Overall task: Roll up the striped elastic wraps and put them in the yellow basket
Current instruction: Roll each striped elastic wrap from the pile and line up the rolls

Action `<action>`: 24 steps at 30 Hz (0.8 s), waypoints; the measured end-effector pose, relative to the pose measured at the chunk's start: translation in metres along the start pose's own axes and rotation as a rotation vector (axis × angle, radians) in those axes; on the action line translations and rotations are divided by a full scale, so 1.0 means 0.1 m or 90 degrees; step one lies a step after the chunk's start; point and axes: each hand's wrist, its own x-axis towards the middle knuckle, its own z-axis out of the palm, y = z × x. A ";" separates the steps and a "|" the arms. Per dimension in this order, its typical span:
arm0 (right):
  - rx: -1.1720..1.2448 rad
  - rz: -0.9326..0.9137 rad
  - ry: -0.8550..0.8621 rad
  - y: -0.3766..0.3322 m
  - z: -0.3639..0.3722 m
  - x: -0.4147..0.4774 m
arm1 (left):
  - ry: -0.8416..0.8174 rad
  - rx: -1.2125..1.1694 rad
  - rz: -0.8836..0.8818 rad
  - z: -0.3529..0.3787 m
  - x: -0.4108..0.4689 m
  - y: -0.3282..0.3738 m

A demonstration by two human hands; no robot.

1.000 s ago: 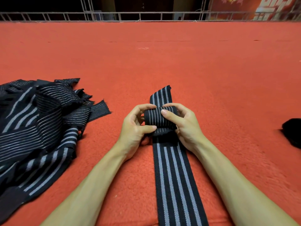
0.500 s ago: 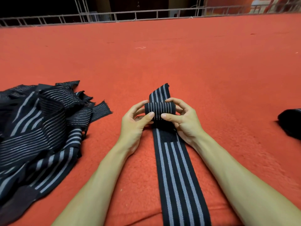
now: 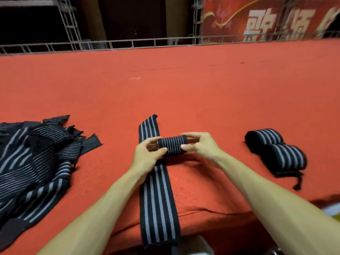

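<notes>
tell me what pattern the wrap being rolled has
Black with grey lengthwise stripes, clear in the head view on the wrap.

Saw red carpet [image 3: 184, 92] across the middle, a pale thread scrap [image 3: 135, 78] on it at 12 o'clock. Found metal truss railing [image 3: 128, 43] along its far edge, red banner [image 3: 266, 19] beyond at 1 o'clock.

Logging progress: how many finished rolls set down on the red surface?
2, both right of the right hand: far roll, near roll. More may hide in the left pile.
</notes>
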 end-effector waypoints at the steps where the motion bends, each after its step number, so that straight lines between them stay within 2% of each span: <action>1: -0.030 0.008 -0.007 -0.02 -0.14 -0.08 | -0.010 0.015 -0.001 0.12 -0.02 0.01; 4: -0.140 0.028 0.009 -0.09 -0.59 -0.25 | -0.030 0.043 0.003 0.47 -0.08 0.06; 9: -0.296 0.048 0.179 -0.19 -1.35 -0.26 | -0.025 0.037 -0.033 1.05 0.00 0.15; 12: -0.430 0.031 0.235 -0.35 -1.69 -0.17 | -0.007 0.041 -0.051 1.38 0.17 0.19; 18: -0.487 0.062 0.317 -0.37 -2.22 0.14 | -0.019 0.029 -0.063 1.99 0.60 0.16; 24: -0.548 0.072 0.323 -0.10 -2.46 0.25 | -0.070 0.019 -0.073 2.58 0.88 0.08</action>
